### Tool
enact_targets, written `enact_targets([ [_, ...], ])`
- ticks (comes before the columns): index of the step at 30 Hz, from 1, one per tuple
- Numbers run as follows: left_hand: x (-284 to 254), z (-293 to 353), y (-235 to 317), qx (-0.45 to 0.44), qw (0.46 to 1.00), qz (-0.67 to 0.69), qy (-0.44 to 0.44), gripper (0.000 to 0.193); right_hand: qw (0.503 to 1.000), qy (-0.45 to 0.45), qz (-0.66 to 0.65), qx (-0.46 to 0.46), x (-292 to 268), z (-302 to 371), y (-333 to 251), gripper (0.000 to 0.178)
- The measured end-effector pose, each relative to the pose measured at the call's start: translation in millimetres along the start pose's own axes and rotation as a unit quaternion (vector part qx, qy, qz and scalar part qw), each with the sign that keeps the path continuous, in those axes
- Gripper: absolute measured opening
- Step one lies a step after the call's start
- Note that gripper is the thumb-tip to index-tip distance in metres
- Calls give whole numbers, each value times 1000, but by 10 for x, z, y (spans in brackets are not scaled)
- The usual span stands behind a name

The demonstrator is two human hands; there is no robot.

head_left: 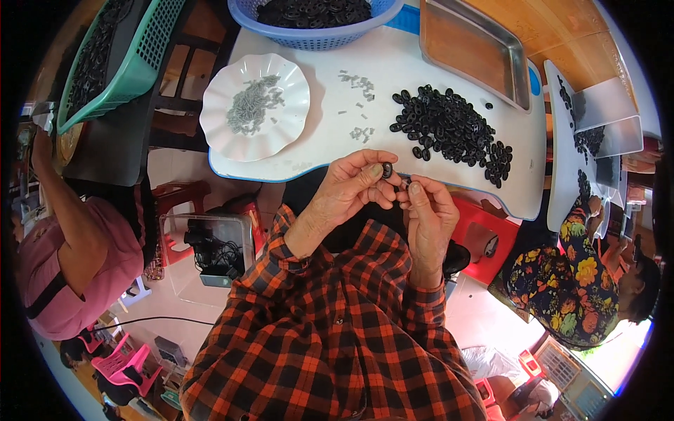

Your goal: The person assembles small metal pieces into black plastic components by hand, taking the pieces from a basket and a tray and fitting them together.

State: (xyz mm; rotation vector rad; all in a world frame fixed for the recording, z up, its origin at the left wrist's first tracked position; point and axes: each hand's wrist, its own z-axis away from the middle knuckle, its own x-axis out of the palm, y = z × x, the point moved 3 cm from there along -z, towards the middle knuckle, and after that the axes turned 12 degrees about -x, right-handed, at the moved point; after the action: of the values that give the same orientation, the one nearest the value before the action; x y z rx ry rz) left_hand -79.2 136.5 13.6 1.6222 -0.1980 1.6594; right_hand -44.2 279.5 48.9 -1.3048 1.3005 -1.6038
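Note:
Over the table's near edge, my left hand (351, 184) pinches a small black oval piece (387, 170) between thumb and fingers. My right hand (430, 210) is close beside it, thumb and fingertips closed on another small black piece (405, 182); the fingers partly cover it. The fingertips of both hands nearly meet. Beyond them a heap of black oval pieces with holes (442, 126) lies on the white table (330, 133). Small grey translucent strips (358, 84) are scattered left of the heap, and more (253, 105) fill a white scalloped plate (290, 133).
A blue basket (316, 36) of black pieces stands at the back, with a metal tray (484, 52) to its right. A green basket (119, 98) is at far left. People (88, 245) sit on both sides. A red stool (484, 242) stands at my right.

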Motion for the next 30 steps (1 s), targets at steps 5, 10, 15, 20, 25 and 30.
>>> enact_targets([
  [5, -39, 30, -11, 11, 1000, -2, -6, 29, 999, -3, 32, 3, 34, 21, -33, 17],
  [10, -19, 62, -3, 27, 999, -19, 9, 30, 999, 12, 44, -1, 48, 14, -47, 18],
  [15, 20, 93, 7, 30, 997, -55, 34, 32, 997, 19, 68, -7, 46, 10, -37, 16],
  [20, 31, 116, 21, 49, 987, -135, 69, 34, 998, 12, 65, -13, 59, 22, -18, 16],
  [25, 7, 129, 27, 54, 982, -160, 79, 35, 996, -4, 88, -24, 85, 24, -31, 16],
  [30, -50, 132, 2, 55, 977, -189, 80, 34, 994, -20, 101, -27, 139, 33, -49, 16],
])
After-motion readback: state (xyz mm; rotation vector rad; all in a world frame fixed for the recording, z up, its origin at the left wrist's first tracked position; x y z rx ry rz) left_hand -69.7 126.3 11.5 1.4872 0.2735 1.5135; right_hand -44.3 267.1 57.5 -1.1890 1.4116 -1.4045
